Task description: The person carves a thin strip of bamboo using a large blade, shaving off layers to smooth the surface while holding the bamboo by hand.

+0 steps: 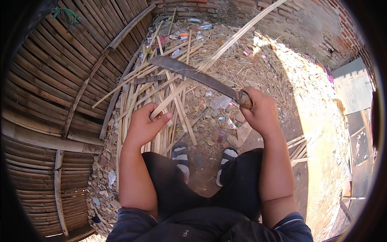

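Note:
My right hand is closed round the short wooden handle of a machete, whose dark curved blade reaches up and to the left. The blade lies across a long pale bamboo strip in this view. My left hand grips the near end of that strip, thumb on one side and fingers curled round it. From there the strip slants away to the upper right, toward the brick wall. Whether the blade's edge touches or cuts into the strip I cannot tell.
Several loose bamboo strips lie heaped beyond my left hand, with litter among them. A woven bamboo wall rises at the left and a brick wall at the back. More cut strips lie at the right, near grey sheets.

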Tool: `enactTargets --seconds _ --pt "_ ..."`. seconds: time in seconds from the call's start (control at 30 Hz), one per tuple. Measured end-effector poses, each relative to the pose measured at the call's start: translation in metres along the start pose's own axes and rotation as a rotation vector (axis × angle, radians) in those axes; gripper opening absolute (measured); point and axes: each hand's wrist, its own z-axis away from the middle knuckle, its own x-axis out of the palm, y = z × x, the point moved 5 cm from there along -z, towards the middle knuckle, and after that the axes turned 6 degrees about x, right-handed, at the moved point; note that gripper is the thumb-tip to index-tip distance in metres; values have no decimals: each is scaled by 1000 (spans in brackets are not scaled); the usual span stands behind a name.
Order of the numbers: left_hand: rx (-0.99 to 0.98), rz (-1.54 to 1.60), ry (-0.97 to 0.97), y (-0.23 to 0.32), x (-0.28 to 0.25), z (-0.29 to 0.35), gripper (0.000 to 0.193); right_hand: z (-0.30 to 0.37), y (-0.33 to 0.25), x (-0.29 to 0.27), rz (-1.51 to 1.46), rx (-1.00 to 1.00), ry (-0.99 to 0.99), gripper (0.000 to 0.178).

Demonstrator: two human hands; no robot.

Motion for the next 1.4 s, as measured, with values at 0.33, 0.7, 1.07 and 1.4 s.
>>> enactTargets --seconds 0.33,0.7,1.07,1.4 --pt "2 -98 24 16 3 5 28 2 -25 12 -5 -152 -24 32" --pt "10 -181 138 5 -29 6 43 -10 46 0 -197 341 192 36" --pt "88 -179 171 1 -24 6 47 1 -31 24 -43 -179 -83 34" --pt "61 -230 178 6 -21 3 46 -1 -10 16 -67 -27 16 36"
